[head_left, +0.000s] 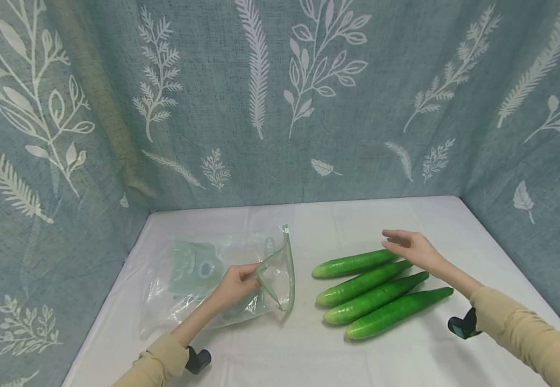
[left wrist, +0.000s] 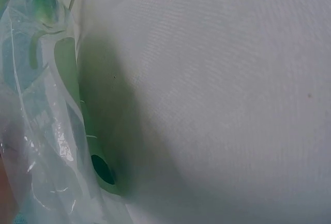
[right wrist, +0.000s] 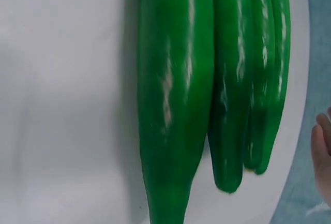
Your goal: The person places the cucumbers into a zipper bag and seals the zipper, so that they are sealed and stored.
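A clear zip bag with a green printed pattern lies on the left half of the table. My left hand pinches the near side of its green-edged mouth, which gapes toward the right. In the left wrist view the crinkled bag fills the left side. Several green cucumbers lie side by side to the right of the bag, slanting up to the right. My right hand hovers by the right end of the farthest cucumber, fingers extended and holding nothing. The right wrist view shows the cucumbers close up, with the right hand at its edge.
A white cloth covers the table. A blue-green curtain with white leaf prints hangs behind it and along both sides. Each wrist carries a small black camera, one near the left sleeve and one near the right sleeve.
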{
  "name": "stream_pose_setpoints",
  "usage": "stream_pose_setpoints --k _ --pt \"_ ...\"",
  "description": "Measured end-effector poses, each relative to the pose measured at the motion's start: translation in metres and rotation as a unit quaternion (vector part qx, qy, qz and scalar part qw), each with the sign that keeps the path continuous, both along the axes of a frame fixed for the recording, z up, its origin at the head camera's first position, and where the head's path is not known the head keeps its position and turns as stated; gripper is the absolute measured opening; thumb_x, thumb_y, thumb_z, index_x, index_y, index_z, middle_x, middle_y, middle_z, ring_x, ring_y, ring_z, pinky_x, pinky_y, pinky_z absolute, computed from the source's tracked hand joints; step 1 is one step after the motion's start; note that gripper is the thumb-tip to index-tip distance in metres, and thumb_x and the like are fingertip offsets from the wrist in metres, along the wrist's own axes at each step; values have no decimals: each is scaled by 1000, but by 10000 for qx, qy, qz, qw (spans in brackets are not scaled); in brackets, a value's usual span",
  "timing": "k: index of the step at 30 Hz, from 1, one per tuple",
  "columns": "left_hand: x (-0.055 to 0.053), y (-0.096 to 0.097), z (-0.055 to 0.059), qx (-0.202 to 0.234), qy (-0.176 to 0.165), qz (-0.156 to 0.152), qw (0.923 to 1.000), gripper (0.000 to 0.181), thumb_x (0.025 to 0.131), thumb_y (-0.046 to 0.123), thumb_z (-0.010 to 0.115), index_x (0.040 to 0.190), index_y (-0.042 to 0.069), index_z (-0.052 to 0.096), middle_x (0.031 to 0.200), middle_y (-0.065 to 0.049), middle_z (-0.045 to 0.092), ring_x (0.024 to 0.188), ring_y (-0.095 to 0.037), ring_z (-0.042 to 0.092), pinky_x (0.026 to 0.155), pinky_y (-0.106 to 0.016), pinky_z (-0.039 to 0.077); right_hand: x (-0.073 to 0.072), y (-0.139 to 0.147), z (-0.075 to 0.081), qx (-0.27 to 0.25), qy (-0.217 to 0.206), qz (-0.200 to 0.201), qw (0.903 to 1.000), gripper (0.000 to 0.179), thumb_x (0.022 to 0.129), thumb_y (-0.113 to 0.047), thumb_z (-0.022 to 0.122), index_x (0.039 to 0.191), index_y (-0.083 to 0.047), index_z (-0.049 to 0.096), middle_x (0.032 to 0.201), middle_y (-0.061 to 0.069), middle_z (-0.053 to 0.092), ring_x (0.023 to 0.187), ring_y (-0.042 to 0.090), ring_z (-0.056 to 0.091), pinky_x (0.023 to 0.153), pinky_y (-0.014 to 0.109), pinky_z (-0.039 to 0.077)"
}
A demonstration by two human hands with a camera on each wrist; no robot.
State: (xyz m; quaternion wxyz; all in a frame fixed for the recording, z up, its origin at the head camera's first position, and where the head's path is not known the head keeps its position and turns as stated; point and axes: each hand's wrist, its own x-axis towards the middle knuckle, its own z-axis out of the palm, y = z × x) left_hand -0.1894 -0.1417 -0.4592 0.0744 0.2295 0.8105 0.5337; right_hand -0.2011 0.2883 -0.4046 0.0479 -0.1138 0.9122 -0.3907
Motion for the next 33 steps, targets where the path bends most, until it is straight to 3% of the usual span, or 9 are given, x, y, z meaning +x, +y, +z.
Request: stream_pose_setpoints --k 11,18,24,33 --pt "1 -2 1 44 18 -27 10000 39 86 11 65 120 -6 59 125 -24 59 122 -42 53 107 -61 34 -14 24 -5 462 -348 -465 9972 61 98 -37 49 138 9 40 138 32 45 126 49 44 101 57 44" --pt "1 -3 0 -75 -82 70 9999 39 86 12 65 121 -5 59 126 -23 59 121 -40 54 106 -59 37 -18 32 -12 694 -901 -675 9912 62 100 -35 45 137 14 36 140 37 36 128 53 36 102 60 40" --pt "0 -2 -1 -110 -23 35 9999 39 87 13 65 121 -4 60 125 -22 60 121 -40 55 107 -59 37 -22 41 -21 643 -1224 -757 9875 62 101 -34 42 139 14 31 143 38 32 130 54 31 105 62 36" --pt "0 -2 -1 -139 5 17 9999 39 88 17 64 122 -3 59 127 -20 60 123 -40 53 108 -64 31 -22 45 -29 551 -1323 -779 9866 58 101 -31 43 138 13 35 141 37 34 129 53 34 104 60 38"
